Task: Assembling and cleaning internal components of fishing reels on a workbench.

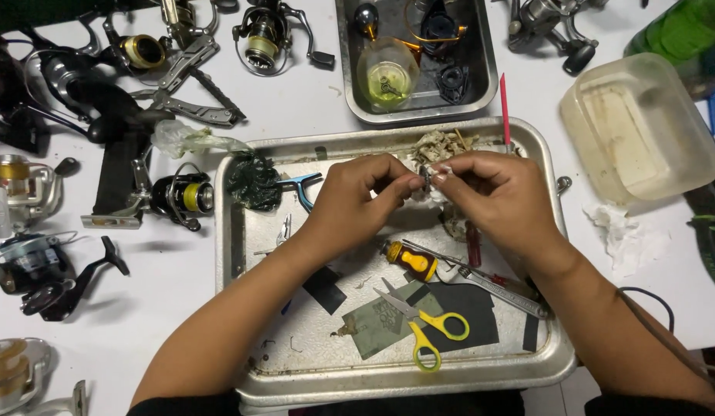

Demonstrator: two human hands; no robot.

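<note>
Both hands meet over a large metal tray (242, 254). My left hand (357, 196) and my right hand (492, 189) pinch a small round metal part (427, 176) between their fingertips, with a scrap of white tissue (444, 171) against it on the right-hand side. Beneath the hands lie a yellow-handled screwdriver (411, 260), yellow-handled scissors (431, 331), a metal wrench (496, 283) and dark and grey sandpaper pieces (465, 304). A blue tool (303, 185) and a dark crumpled rag (252, 181) sit left of my left hand.
Several fishing reels (184, 196) lie on the white table at the left and top. A smaller metal tray (481, 69) holding a cup of yellowish liquid (387, 73) stands behind. A clear plastic tub (639, 127) and crumpled tissue (623, 231) are at the right.
</note>
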